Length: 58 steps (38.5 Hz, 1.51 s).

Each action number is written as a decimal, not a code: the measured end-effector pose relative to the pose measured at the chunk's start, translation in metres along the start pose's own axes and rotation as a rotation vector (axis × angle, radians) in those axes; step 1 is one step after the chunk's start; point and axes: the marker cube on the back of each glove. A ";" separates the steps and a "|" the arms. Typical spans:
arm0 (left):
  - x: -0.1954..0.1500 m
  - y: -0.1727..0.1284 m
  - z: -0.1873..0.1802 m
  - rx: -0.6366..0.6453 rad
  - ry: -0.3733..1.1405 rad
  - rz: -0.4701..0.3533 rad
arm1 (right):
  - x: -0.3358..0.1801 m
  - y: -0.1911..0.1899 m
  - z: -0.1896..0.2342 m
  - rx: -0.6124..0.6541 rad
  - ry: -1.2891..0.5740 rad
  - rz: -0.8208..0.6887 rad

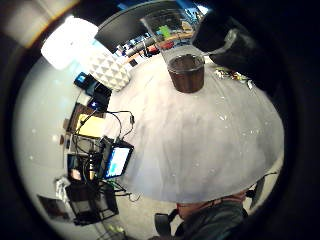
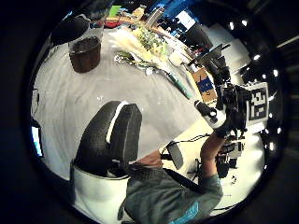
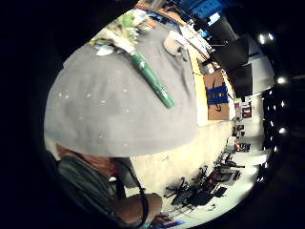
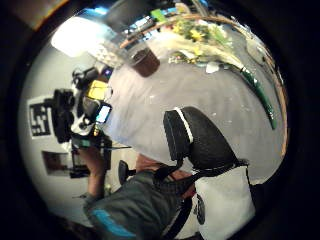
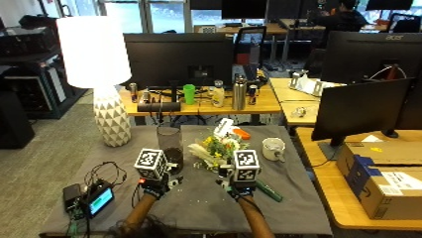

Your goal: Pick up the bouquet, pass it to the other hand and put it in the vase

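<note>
Both hands hover above the grey cloth-covered tabletop (image 5: 198, 208) and hold nothing. From the outside view I see my left hand (image 5: 155, 186) near the tall clear glass vase with a dark lower part (image 5: 170, 148), and my right hand (image 5: 238, 187) over the stem end of the bouquet of yellow and white flowers with a green wrapped stem (image 5: 214, 151). Gloved fingers of the left hand (image 2: 112, 140) and of the right hand (image 4: 197, 137) show loosely bent over bare cloth, gripping nothing. The bouquet lies flat on the tabletop just to the right of the vase, its green stem (image 3: 152, 80) pointing toward me. The vase stands upright. A white mug (image 5: 273, 148) sits to the right of the bouquet, and a white lamp with a patterned base (image 5: 109, 114) stands at the tabletop's far left
</note>
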 end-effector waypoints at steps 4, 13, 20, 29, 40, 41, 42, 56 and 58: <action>0.000 0.002 -0.001 -0.004 0.006 -0.008 | 0.032 -0.003 0.000 0.007 0.000 0.045; 0.000 0.003 0.006 0.013 0.006 -0.009 | 0.142 -0.026 0.026 0.031 -0.045 0.290; 0.001 0.005 0.012 -0.004 0.014 -0.013 | 0.188 -0.042 0.072 -0.008 -0.101 0.383; 0.001 0.003 0.030 -0.021 0.011 -0.013 | 0.207 -0.055 0.142 -0.131 -0.190 0.429; -0.002 -0.003 0.047 -0.035 0.021 -0.015 | 0.191 -0.057 0.176 -0.226 -0.177 0.424; -0.002 -0.002 0.048 -0.042 0.023 -0.018 | 0.189 -0.059 0.175 -0.206 -0.161 0.419; -0.002 -0.001 0.049 -0.048 0.026 -0.020 | 0.187 -0.060 0.173 -0.186 -0.141 0.412; -0.004 -0.001 0.045 -0.055 0.049 -0.039 | 0.172 -0.075 0.168 0.030 -0.093 0.425; -0.003 -0.005 0.041 -0.042 0.048 -0.036 | 0.170 -0.076 0.164 0.065 -0.150 0.439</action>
